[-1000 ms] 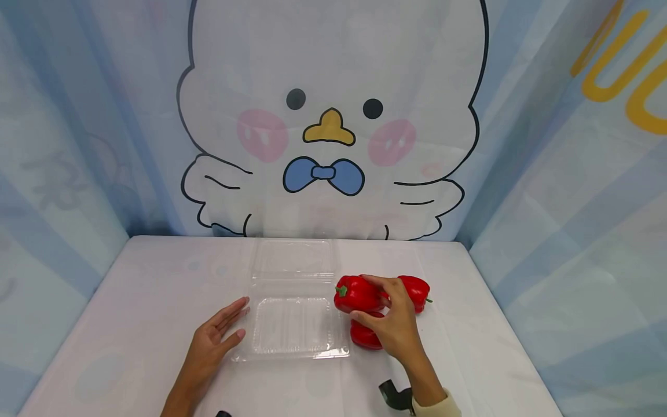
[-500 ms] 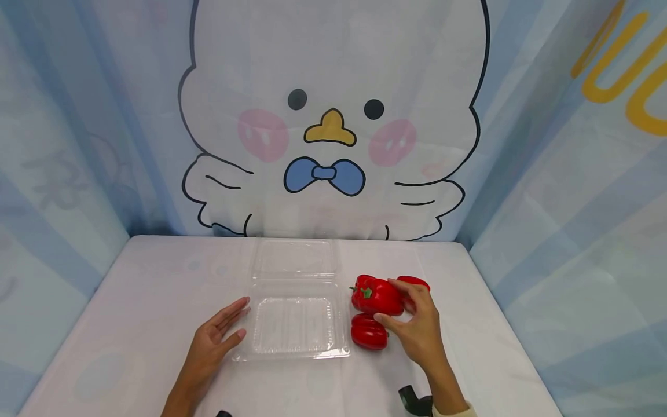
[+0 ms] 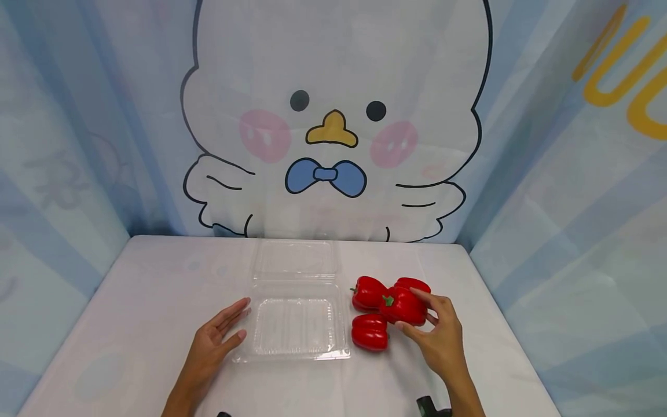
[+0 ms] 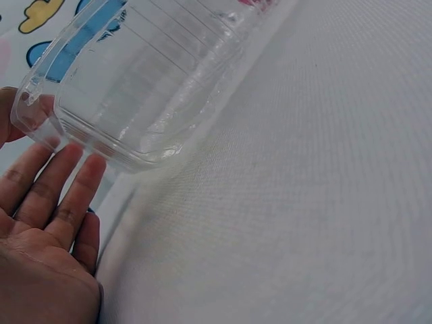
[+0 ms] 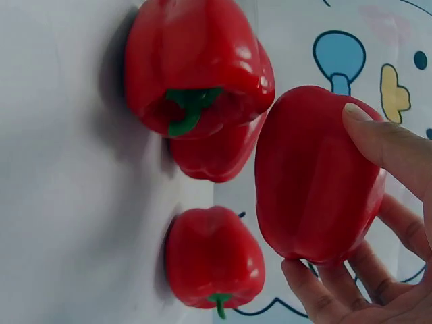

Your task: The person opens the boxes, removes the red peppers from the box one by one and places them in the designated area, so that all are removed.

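Observation:
My right hand (image 3: 443, 339) grips a red bell pepper (image 3: 403, 307) between thumb and fingers. In the right wrist view this pepper (image 5: 320, 179) is held off the table, its end toward the thumb. Three more red bell peppers lie near it: one at the left (image 3: 367, 294), one in front (image 3: 369, 333) and one partly hidden behind the held one (image 3: 414, 284). A clear plastic clamshell box (image 3: 294, 327) lies with its lid (image 3: 294, 259) folded back, nothing inside. My left hand (image 3: 211, 339) rests with extended fingers at the box's left edge.
Everything lies on a white-covered table (image 3: 146, 289), with a printed curtain (image 3: 333, 58) behind and at both sides. A dark device (image 3: 432, 408) sits at my right wrist, and a small black piece (image 3: 224, 414) shows at the bottom edge.
My right hand has let go of one pepper at the left of the group, moved right and taken another, which is now raised. The left hand and the box stay in place.

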{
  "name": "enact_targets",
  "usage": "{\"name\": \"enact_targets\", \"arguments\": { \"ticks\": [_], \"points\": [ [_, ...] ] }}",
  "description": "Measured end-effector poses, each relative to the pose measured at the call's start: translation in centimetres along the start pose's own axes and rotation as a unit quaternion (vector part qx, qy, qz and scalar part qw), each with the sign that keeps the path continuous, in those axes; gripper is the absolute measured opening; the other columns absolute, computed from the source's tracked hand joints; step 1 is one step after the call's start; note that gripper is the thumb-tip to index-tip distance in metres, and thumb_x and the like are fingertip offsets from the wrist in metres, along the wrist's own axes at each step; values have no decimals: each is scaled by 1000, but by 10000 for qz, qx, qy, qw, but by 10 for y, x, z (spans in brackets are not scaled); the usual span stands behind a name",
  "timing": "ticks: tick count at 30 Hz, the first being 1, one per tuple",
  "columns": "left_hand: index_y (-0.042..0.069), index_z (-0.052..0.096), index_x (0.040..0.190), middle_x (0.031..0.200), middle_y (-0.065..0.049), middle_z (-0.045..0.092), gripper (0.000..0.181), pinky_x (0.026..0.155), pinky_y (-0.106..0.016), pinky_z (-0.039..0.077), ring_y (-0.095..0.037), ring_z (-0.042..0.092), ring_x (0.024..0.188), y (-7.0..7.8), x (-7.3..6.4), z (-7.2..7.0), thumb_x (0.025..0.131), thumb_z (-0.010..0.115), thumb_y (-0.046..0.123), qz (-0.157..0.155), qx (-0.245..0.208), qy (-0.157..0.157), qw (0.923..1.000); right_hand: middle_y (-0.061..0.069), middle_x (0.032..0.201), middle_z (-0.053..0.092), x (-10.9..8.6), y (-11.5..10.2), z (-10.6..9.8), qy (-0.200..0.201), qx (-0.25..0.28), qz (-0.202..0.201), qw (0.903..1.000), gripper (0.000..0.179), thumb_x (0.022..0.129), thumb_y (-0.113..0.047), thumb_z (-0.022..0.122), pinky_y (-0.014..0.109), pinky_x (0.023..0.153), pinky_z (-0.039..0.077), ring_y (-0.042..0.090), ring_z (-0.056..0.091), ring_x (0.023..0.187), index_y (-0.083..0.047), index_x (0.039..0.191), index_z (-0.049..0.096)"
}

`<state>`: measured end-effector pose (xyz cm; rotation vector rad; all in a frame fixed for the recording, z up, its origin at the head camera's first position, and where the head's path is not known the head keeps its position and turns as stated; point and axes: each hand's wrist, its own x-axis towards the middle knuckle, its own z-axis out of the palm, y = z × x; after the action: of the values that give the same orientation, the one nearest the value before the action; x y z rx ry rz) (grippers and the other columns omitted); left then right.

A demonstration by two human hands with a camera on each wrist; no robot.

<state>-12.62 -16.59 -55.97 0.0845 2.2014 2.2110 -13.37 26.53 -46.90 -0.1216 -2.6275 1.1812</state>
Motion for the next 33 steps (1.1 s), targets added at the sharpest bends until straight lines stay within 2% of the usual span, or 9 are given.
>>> {"name": "enact_targets", "arguments": {
  "ticks": [10,22,33],
  "points": [
    [8,46,159,167,-13,46,64,111,-10,45,8,55,137,0,1,-1,101,73,11,-14,14,-2,10000,14,141,54,-3,11,-11,-23,-209,198,9996,78,79,-15,95,55,108,52,35,55,132,-19,149,61],
    [7,46,160,167,-14,46,64,112,-9,44,8,55,137,2,1,0,102,72,12,33,1,-64,10000,16,141,51,-2,32,-22,-494,-488,725,9950,80,82,-15,94,57,111,51,39,53,135,-17,153,57],
    [9,47,159,167,-13,46,64,110,-7,44,11,54,135,6,-2,3,101,73,15,-68,64,-28,10000,18,142,53,-1,52,-18,-865,-559,830,9912,79,83,-13,92,58,110,52,42,52,137,-16,154,58]
  ]
}}
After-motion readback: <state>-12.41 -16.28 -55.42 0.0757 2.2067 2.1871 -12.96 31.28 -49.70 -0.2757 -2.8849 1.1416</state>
